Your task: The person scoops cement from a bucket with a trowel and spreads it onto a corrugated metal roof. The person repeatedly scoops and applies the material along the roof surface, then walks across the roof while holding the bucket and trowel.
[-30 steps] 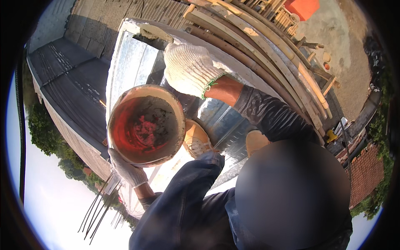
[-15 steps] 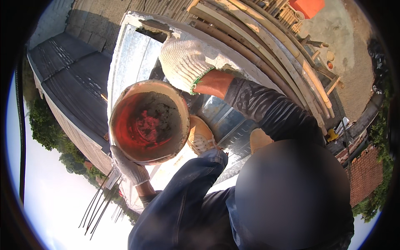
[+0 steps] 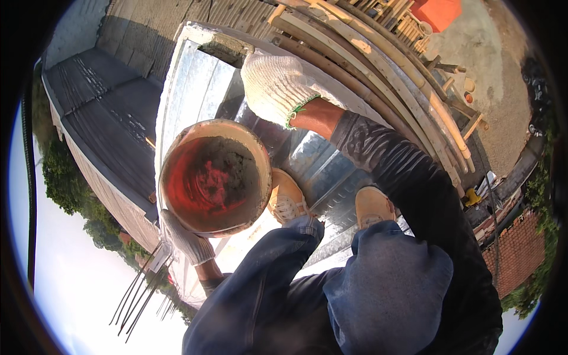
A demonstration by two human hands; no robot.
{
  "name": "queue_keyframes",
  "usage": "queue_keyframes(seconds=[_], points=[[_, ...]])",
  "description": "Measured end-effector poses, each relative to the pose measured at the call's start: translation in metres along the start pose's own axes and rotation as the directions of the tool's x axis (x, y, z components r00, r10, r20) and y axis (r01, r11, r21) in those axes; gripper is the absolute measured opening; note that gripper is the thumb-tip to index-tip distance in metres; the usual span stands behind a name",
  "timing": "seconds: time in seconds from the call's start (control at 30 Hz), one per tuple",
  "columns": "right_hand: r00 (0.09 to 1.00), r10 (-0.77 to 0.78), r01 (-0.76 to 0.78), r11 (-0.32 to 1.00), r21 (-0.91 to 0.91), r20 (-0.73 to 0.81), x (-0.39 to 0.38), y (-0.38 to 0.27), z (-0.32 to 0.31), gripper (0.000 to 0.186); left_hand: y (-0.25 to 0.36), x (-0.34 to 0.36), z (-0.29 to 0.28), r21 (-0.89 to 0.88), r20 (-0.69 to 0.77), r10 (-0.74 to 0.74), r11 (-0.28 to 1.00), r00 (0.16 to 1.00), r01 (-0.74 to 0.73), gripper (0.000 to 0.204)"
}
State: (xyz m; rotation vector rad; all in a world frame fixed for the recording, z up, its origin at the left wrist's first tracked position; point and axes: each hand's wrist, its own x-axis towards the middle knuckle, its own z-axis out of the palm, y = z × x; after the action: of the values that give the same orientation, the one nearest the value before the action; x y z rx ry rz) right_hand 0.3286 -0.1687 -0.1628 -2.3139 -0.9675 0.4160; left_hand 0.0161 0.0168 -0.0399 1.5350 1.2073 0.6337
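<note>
a round bucket (image 3: 176, 177), red showing on its inner wall, is at the left edge of the metal decking (image 3: 204, 89); grey, mortar-like stuff (image 3: 236, 163) coats its inside. the person's gloved left hand (image 3: 184, 236) touches the bucket's near side, fingers hidden, their grip impossible to tell. the gloved right hand (image 3: 278, 86) is near the decking's far right edge, fingertips unseen, so their state cannot be told. long poles (image 3: 378, 77) lie beyond that edge. the bucket hides some decking.

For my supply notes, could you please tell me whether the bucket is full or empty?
Nearly empty, it seems: the bucket shows its red inside, with grey residue coating much of it.
</note>
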Motion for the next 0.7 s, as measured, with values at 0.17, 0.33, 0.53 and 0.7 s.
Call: queue_keyframes(seconds=[0.17,0.33,0.53,0.7], points=[[0.999,0.036,-0.039,0.994,0.107,0.027,-0.006,-0.012,0.009,0.035,-0.003,0.003,-0.008,-0.022,0.02,-0.005,1.0,1.0,0.006,0.053],[0.997,-0.012,0.01,0.999,0.036,0.071,-0.001,-0.001,0.001,0.028,-0.006,-0.001,-0.006,-0.013,0.007,-0.042,0.999,0.999,0.042,0.052],[0.979,-0.166,0.166,0.986,0.007,0.123,-0.002,0.029,-0.026,0.019,-0.004,0.003,-0.007,-0.042,-0.038,-0.067,0.997,0.997,0.066,0.051],[0.962,-0.209,0.219,0.975,-0.035,0.176,-0.021,0.048,-0.046,0.016,0.022,-0.008,0.03,-0.024,0.059,-0.076,0.997,0.995,0.078,0.051]])
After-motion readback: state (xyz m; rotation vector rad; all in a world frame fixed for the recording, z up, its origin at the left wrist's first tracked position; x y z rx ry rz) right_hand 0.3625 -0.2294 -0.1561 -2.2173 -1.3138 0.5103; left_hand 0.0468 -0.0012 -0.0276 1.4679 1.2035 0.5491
